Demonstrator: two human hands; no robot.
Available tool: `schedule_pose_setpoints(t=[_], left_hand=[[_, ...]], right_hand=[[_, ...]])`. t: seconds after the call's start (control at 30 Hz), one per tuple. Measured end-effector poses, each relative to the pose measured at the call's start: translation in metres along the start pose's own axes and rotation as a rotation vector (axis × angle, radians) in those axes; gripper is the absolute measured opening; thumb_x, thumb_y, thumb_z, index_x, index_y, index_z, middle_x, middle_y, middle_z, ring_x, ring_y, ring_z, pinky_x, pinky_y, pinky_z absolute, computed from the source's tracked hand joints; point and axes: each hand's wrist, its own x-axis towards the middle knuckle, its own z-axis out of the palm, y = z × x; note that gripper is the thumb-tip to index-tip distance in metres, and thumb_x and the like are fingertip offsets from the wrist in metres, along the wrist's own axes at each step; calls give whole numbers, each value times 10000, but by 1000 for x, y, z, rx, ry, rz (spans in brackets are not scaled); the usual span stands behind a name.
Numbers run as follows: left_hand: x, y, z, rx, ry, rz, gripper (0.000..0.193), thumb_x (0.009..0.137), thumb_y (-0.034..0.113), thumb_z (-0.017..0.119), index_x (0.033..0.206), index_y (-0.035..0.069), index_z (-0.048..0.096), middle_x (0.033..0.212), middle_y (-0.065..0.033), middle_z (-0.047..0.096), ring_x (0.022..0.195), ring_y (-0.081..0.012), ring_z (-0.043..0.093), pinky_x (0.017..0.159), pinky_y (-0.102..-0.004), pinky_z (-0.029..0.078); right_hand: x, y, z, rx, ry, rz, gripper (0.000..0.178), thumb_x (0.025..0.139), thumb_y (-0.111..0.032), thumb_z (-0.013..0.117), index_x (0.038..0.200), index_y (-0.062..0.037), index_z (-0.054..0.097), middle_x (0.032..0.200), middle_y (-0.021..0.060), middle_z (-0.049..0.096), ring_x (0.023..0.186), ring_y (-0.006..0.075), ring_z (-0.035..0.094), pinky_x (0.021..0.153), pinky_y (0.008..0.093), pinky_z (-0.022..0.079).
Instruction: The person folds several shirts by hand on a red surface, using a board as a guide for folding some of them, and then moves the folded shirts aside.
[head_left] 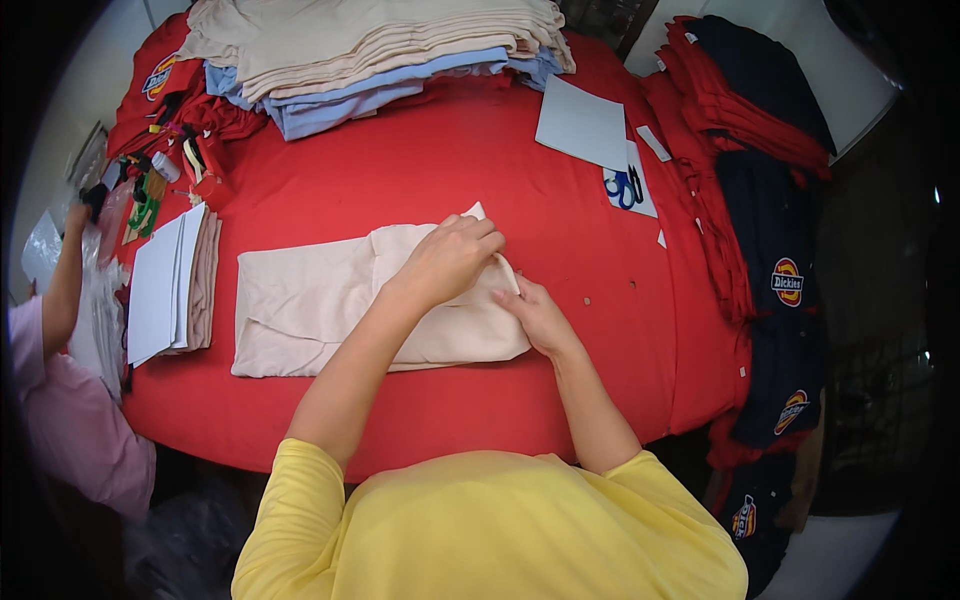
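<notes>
A cream garment (310,300), folded into a long flat shape, lies across the red-covered table in front of me. My left hand (452,258) is over its upper right part, fingers closed on the cloth, and a pale corner pokes up just beyond the knuckles. At the right end, my right hand (540,315) pinches the turned edge between thumb and fingers; the fingertips are partly hidden behind the fabric. Creases run through the garment's left half, which rests flat and untouched.
Cream and light blue garments (370,60) are piled at the back. White cards on folded cream pieces (170,285) stand left, near a co-worker's arm (65,280). Blue-handled scissors (625,188) lie right of a white sheet (582,122). Navy and red garments (770,240) line the right edge.
</notes>
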Motion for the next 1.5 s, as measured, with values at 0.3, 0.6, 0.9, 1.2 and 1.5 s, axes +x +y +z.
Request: schedule_pose_setpoints(t=[0.3, 0.6, 0.9, 1.2, 1.5], left_hand=[[-5, 31, 20, -33, 107, -275, 211, 825, 175, 666, 970, 29, 621, 937, -157, 603, 863, -357, 603, 755, -425, 502], [-23, 41, -30, -239, -163, -629, 459, 861, 59, 545, 1303, 30, 428, 916, -266, 651, 849, -436, 631, 735, -489, 495], [-221, -105, -167, -430, 234, -1082, 472, 849, -54, 550, 1308, 42, 495, 967, -134, 676, 848, -159, 621, 758, -284, 488], [-289, -160, -128, 196, 152, -1430, 371, 778, 319, 713, 961, 0, 669, 994, -239, 649, 967, -392, 618, 864, -446, 479], [-296, -149, -128, 226, 216, -1450, 353, 752, 332, 762, 846, 7, 662, 935, -216, 661, 886, -350, 644, 770, -450, 493]], right_hand=[[-2, 28, 7, -174, 270, 55, 354, 970, -250, 534, 1143, 56, 582, 952, 132, 683, 817, 190, 656, 738, 339, 516], [-35, -17, 46, -206, -136, 39, 640, 954, -314, 549, 1426, 52, 321, 1029, 175, 612, 929, 267, 643, 746, 381, 553], [-33, -6, 44, -132, -289, 228, 534, 996, -275, 497, 1451, -33, 356, 945, 80, 580, 792, 122, 581, 668, 277, 567], [22, 28, 93, -394, -276, 14, 299, 981, -165, 498, 1211, -5, 602, 1014, 101, 637, 848, 156, 624, 766, 299, 540], [98, 39, 160, -513, -166, -83, 178, 872, -104, 659, 997, 20, 630, 959, 84, 635, 708, 132, 611, 687, 279, 542]])
